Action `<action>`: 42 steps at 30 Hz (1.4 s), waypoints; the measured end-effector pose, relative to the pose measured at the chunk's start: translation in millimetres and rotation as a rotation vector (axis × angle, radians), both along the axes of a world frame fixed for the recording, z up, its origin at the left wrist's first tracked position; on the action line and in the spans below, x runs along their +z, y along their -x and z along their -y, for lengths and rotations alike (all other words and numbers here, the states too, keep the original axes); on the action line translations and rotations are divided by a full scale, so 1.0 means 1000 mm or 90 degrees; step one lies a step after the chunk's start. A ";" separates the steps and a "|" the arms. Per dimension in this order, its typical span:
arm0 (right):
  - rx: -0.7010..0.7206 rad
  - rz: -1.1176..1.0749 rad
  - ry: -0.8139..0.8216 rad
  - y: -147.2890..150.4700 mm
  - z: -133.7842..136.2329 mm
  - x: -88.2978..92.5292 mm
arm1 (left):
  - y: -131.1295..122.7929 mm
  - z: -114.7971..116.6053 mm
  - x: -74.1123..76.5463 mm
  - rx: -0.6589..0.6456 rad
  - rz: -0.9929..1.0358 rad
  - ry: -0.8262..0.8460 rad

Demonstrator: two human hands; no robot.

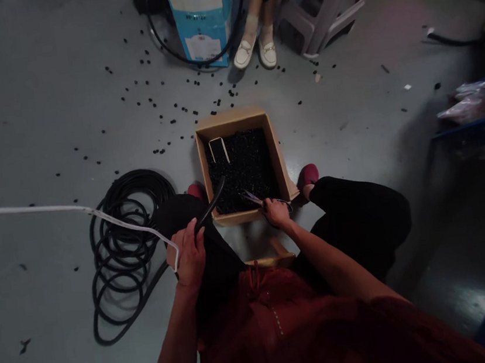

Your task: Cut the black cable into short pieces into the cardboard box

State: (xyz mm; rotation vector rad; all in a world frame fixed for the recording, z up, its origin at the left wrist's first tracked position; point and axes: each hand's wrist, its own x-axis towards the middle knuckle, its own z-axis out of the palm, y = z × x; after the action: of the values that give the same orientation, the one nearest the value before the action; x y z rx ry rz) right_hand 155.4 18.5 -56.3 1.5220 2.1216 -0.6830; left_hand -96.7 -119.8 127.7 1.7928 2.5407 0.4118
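A thick black hose point(211, 207) lies in the fingers of my left hand point(191, 254), its free end tilted up over the near left corner of a cardboard box point(282, 162). Behind that hand the hose runs back to a loose coil point(130, 219) on the floor. My right hand point(276, 212) is closed on the handles of a pair of scissors point(252, 198); their blades point left over the box, apart from the hose end. Small black pieces point(248, 157) fill much of the box, and a phone-shaped object with a pale rim point(220, 150) rests on them.
A white cable point(119, 221) crosses from the left to my left wrist. Ahead stand a blue carton point(201, 24), another person's feet in white shoes point(256, 54) and a grey plastic stool point(323, 9). Black bits point(173, 121) litter the floor. A blue rack point(474, 125) is at the right.
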 end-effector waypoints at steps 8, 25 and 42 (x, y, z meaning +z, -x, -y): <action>-0.026 0.029 0.047 -0.016 0.046 0.006 | -0.003 0.009 0.005 -0.012 -0.018 -0.006; -0.414 -0.419 0.200 -0.031 0.068 0.059 | -0.031 0.014 0.006 -0.064 -0.035 -0.011; -0.761 -0.951 0.310 -0.013 0.040 0.137 | -0.069 0.046 -0.006 -0.332 0.032 0.032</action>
State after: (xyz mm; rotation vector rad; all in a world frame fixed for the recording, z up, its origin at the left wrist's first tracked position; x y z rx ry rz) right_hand 168.6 -21.3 81.1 2.0646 0.9799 -3.1714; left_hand -27.5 -166.2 122.1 2.2780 1.9193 0.3603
